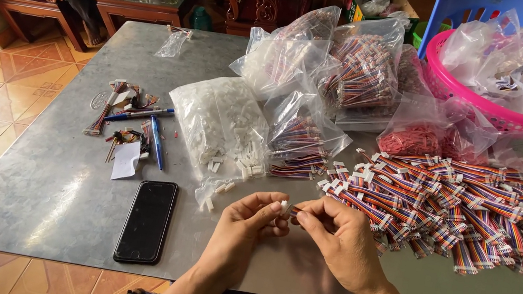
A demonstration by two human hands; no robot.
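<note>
Left hand [248,220] pinched a small white connector [284,206] btwn thumb & forefinger tips, fingers nearly closed. Right hand [337,234] gripped a short ribbon cable [294,210] w/ curled fingers, its end touching the connector. Both sat just right of the black phone [146,220], over the metal table [45,190].

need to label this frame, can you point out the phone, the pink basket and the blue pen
black phone [146,221], head view, middle of its dark screen
pink basket [491,110], head view, front of its perforated wall below the rim
blue pen [156,142], head view, midway along its barrel
</note>
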